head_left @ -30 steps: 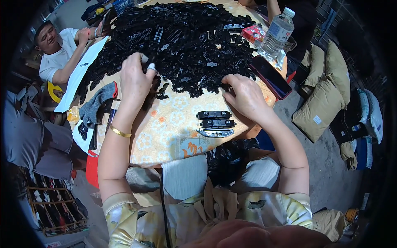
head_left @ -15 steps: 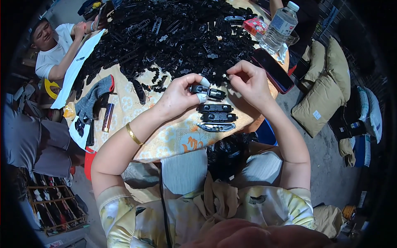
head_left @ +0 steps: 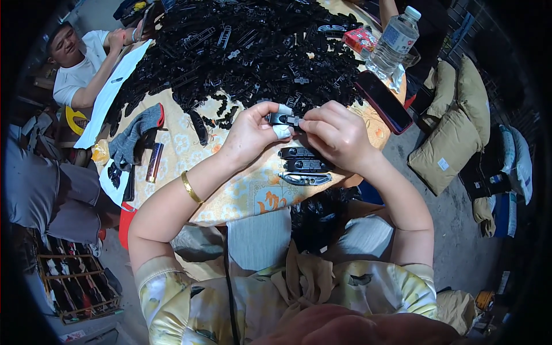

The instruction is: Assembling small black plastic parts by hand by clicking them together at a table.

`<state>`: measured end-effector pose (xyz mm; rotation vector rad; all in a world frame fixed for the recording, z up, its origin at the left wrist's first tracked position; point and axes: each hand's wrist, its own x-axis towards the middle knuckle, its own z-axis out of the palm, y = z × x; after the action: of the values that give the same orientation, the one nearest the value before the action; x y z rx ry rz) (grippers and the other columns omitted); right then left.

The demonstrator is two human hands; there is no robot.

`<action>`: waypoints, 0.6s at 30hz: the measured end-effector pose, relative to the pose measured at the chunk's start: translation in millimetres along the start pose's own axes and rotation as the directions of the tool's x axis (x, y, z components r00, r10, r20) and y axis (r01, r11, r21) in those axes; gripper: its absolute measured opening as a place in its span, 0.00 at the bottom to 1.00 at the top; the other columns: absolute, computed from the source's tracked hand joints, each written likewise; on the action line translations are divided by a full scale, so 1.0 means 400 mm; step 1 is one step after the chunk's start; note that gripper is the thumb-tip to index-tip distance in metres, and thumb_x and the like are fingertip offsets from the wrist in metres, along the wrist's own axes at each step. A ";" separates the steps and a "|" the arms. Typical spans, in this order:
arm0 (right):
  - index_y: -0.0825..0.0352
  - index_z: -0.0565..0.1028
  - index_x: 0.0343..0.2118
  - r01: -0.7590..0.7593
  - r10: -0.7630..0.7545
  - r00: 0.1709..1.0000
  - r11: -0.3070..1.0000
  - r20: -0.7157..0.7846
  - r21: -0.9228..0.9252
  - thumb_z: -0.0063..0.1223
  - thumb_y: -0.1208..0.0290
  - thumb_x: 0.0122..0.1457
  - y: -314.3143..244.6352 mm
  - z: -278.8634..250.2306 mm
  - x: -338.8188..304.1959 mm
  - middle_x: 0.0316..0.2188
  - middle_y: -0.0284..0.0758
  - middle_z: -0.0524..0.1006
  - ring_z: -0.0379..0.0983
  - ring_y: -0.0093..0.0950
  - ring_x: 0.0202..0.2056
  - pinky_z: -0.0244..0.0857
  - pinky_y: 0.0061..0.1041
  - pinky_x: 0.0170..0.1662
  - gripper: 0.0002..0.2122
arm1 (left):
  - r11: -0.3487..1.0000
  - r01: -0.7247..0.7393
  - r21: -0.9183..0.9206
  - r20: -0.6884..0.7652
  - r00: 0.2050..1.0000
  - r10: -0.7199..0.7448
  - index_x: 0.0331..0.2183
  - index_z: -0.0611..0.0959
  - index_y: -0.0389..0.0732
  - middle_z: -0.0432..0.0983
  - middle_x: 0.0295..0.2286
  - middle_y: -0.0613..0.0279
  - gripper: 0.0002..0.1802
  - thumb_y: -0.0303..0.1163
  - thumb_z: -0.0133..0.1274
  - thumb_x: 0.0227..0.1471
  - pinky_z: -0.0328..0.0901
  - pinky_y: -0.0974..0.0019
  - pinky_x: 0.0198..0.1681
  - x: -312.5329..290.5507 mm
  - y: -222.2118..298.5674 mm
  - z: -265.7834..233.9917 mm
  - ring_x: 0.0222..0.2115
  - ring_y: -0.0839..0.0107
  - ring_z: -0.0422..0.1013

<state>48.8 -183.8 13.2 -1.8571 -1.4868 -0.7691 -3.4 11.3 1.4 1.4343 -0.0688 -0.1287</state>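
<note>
My left hand (head_left: 244,138), with white tape on thumb and forefinger, pinches a glossy black plastic part (head_left: 282,119) above the table. My right hand (head_left: 342,138) is closed at the right end of that part, its thumb and fingers covering it. Whether a smaller piece is also between those fingers is hidden. Just below my hands, two similar black parts (head_left: 305,165) lie in a row on the cloth. Nearest me in that row is a curved part with a shiny silvery edge (head_left: 305,179).
A big heap of black plastic parts (head_left: 247,52) covers the table's far side. A water bottle (head_left: 394,43), red box (head_left: 360,39) and phone (head_left: 384,101) sit at right. A grey glove (head_left: 135,135) and dark tube (head_left: 154,163) lie left. Another person (head_left: 80,69) sits far left.
My right hand has moved left from the heap's edge to the right end of the held part. My left hand keeps its pinch. The view has shifted slightly.
</note>
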 end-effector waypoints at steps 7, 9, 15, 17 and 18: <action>0.67 0.74 0.28 0.048 -0.046 0.999 0.992 0.016 -0.113 0.59 0.77 0.39 -0.020 0.002 0.008 0.27 0.36 0.74 0.71 0.33 0.27 0.67 0.27 0.30 0.10 | 0.991 -0.011 -0.134 -0.010 1.000 0.009 0.40 0.71 0.32 0.74 0.34 0.57 0.17 0.17 0.54 0.45 0.72 0.72 0.38 -0.005 0.006 -0.001 0.32 0.72 0.74; 0.69 0.74 0.32 -0.202 0.203 0.979 0.978 -0.020 0.049 0.59 0.75 0.43 -0.045 -0.008 0.023 0.29 0.39 0.74 0.71 0.33 0.29 0.67 0.27 0.33 0.12 | 0.993 -0.032 -0.110 0.012 0.999 0.033 0.40 0.71 0.33 0.74 0.33 0.60 0.17 0.18 0.54 0.46 0.72 0.73 0.36 -0.020 0.025 0.005 0.32 0.73 0.74; 0.71 0.76 0.35 -0.649 0.555 0.752 0.717 0.357 0.255 0.63 0.69 0.45 -0.025 -0.022 0.001 0.26 0.38 0.77 0.73 0.19 0.27 0.67 0.18 0.30 0.15 | 0.893 -0.217 0.395 0.061 0.976 0.210 0.40 0.72 0.32 0.73 0.34 0.61 0.17 0.21 0.55 0.45 0.70 0.75 0.37 -0.042 0.042 0.028 0.33 0.77 0.72; 0.71 0.77 0.34 -0.671 0.582 0.735 0.697 0.347 0.254 0.64 0.69 0.44 -0.038 -0.022 0.012 0.25 0.38 0.78 0.74 0.22 0.26 0.67 0.20 0.28 0.15 | 0.805 -0.310 0.506 0.129 0.950 0.285 0.41 0.71 0.32 0.73 0.34 0.61 0.18 0.21 0.55 0.45 0.70 0.75 0.38 -0.049 0.047 0.027 0.34 0.77 0.72; 0.71 0.77 0.34 -0.598 0.539 0.792 0.780 0.286 0.187 0.63 0.69 0.44 -0.041 -0.019 0.012 0.25 0.39 0.77 0.74 0.24 0.26 0.67 0.21 0.29 0.14 | 0.797 -0.320 0.512 0.123 0.946 0.301 0.42 0.71 0.32 0.73 0.35 0.60 0.19 0.22 0.55 0.45 0.69 0.74 0.39 -0.052 0.050 0.029 0.35 0.77 0.71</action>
<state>33.4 -184.0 23.7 -2.0597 -0.9756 -0.0623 -24.3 5.4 23.4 1.9511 -0.3958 0.1529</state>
